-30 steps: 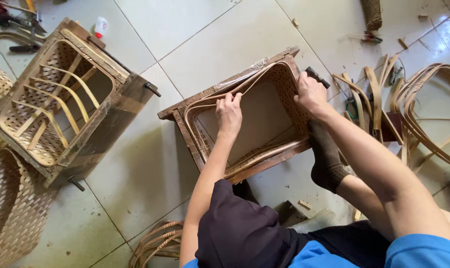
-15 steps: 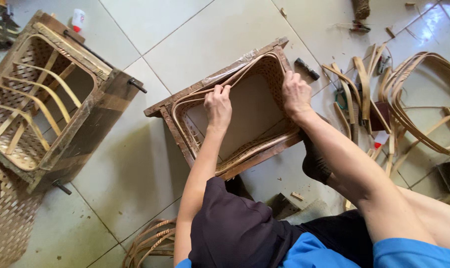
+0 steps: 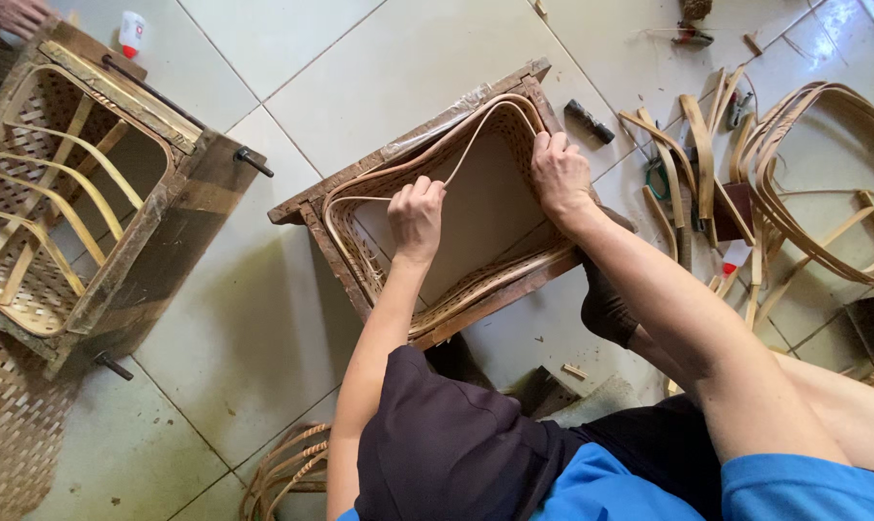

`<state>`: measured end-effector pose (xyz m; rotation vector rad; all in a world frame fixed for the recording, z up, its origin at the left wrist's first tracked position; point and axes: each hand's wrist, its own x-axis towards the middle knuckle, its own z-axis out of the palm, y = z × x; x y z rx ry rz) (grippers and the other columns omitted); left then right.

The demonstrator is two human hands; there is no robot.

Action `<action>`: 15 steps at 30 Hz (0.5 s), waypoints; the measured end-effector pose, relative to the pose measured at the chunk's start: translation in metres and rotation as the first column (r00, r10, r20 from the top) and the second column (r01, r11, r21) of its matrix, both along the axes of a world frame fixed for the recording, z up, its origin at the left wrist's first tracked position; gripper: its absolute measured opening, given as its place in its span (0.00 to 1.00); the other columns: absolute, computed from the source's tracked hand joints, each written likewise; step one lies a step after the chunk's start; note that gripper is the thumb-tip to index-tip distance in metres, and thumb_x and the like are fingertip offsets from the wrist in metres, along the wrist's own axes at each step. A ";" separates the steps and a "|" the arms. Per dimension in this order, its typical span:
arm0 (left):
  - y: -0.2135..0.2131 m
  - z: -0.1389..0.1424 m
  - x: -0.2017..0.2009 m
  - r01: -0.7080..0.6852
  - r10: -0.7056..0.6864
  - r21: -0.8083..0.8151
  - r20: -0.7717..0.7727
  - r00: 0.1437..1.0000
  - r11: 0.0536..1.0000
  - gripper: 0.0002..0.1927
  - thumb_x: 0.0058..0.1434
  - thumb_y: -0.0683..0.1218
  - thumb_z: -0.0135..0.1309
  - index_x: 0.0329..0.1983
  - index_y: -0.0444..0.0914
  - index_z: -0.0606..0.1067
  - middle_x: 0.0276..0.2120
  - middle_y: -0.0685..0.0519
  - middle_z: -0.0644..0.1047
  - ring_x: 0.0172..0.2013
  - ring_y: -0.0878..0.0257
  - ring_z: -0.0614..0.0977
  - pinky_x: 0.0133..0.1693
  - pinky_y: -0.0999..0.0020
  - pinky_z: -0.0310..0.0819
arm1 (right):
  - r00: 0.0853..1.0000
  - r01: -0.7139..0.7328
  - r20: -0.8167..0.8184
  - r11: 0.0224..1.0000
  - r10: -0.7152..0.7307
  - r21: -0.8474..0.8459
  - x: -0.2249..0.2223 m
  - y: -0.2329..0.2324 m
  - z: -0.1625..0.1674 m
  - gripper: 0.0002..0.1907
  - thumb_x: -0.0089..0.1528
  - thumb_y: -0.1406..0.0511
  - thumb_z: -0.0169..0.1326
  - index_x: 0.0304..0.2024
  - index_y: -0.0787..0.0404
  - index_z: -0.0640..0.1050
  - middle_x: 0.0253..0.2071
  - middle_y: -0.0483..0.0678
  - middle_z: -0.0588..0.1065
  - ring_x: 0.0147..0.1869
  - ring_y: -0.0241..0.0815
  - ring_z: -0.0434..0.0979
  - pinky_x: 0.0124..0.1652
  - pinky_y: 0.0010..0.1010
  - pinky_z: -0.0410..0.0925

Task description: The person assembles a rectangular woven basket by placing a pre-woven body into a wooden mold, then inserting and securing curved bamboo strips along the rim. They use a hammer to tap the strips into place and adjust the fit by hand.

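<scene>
Seen from overhead, tiled floor (image 3: 360, 58) pale and glossy. At centre frame, a wooden box mould (image 3: 427, 207) with a woven basket (image 3: 495, 275) seated inside it, pale board showing at the basket's bottom. Left hand (image 3: 416, 214) just left of centre, forearm rising from the lower middle, fingers curled and pinching a thin bamboo strip (image 3: 476, 145) at the basket's near-left rim — closed on the strip, thumb side hidden behind the knuckles. Right hand (image 3: 559, 174) at the upper right corner of the basket, fingers bent down over the rim and pressing it, palm not visible; hard to tell whether anything is gripped beneath the fingers. Right forearm running diagonally to the lower right, cut off by the frame edge at a blue sleeve (image 3: 804, 487). Dark-clothed knee (image 3: 456, 453) filling the lower centre and hiding the mould's near side in part.

At left, a second wooden mould (image 3: 157, 222) holding an unfinished basket frame, its left side cut off. Upper left corner — part of another person's hand (image 3: 17, 14), mostly out of frame, beside a small white bottle with a red cap (image 3: 131, 32). At right, a loose heap of bent bamboo hoops (image 3: 823, 183), tangled and hard to separate. Small dark tool (image 3: 588, 121) on the floor just right of the central mould.
</scene>
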<state>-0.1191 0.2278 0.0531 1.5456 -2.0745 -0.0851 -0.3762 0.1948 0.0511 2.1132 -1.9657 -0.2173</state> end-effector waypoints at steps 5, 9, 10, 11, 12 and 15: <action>-0.015 -0.009 -0.003 0.016 -0.016 0.012 0.046 0.999 1.000 0.01 0.65 0.40 0.64 0.37 0.39 0.82 0.35 0.51 0.81 0.35 0.59 0.83 0.46 0.58 0.79 | 0.998 0.004 -0.062 1.000 -0.005 -0.024 0.005 -0.001 0.011 0.04 0.67 0.68 0.50 0.42 0.63 0.70 0.35 0.52 0.71 0.33 0.45 0.80 0.25 0.31 0.76; -0.022 -0.006 -0.006 -0.086 0.096 -0.186 0.050 0.994 0.979 0.05 0.53 0.41 0.63 0.24 0.41 0.78 0.50 0.49 0.80 0.56 0.47 0.79 0.62 0.34 0.65 | 0.984 0.024 -0.177 1.000 -0.020 0.018 0.012 -0.003 0.022 0.06 0.65 0.66 0.51 0.42 0.63 0.71 0.32 0.51 0.71 0.29 0.47 0.81 0.18 0.40 0.75; -0.024 -0.005 -0.005 -0.076 0.083 -0.127 0.045 0.996 0.989 0.04 0.55 0.42 0.63 0.26 0.41 0.79 0.55 0.48 0.79 0.60 0.45 0.76 0.64 0.32 0.61 | 0.972 0.041 -0.234 0.998 -0.028 0.048 0.014 -0.006 0.024 0.07 0.64 0.66 0.51 0.41 0.63 0.72 0.31 0.50 0.72 0.28 0.48 0.81 0.14 0.44 0.74; -0.026 -0.004 -0.004 -0.070 0.073 -0.070 0.041 0.997 0.995 0.03 0.57 0.42 0.62 0.29 0.42 0.80 0.59 0.46 0.77 0.64 0.43 0.73 0.66 0.29 0.56 | 0.965 0.053 -0.261 0.993 -0.024 0.106 0.016 -0.009 0.027 0.07 0.64 0.66 0.51 0.42 0.63 0.72 0.32 0.52 0.73 0.27 0.51 0.81 0.14 0.47 0.74; -0.028 -0.003 -0.003 -0.057 0.060 -0.060 0.042 0.997 0.997 0.02 0.59 0.42 0.62 0.32 0.42 0.80 0.59 0.47 0.77 0.64 0.43 0.73 0.65 0.29 0.57 | 0.957 0.066 -0.288 0.985 -0.018 0.158 0.017 -0.014 0.031 0.08 0.64 0.66 0.51 0.43 0.64 0.73 0.32 0.53 0.75 0.27 0.54 0.82 0.15 0.51 0.73; -0.035 0.002 -0.001 -0.034 0.036 -0.043 0.055 0.998 0.998 0.03 0.62 0.44 0.63 0.39 0.44 0.81 0.57 0.49 0.76 0.64 0.43 0.71 0.63 0.27 0.60 | 0.950 0.083 -0.310 0.926 0.038 0.368 0.016 -0.029 0.051 0.09 0.62 0.67 0.53 0.43 0.65 0.76 0.37 0.57 0.79 0.32 0.59 0.83 0.19 0.57 0.73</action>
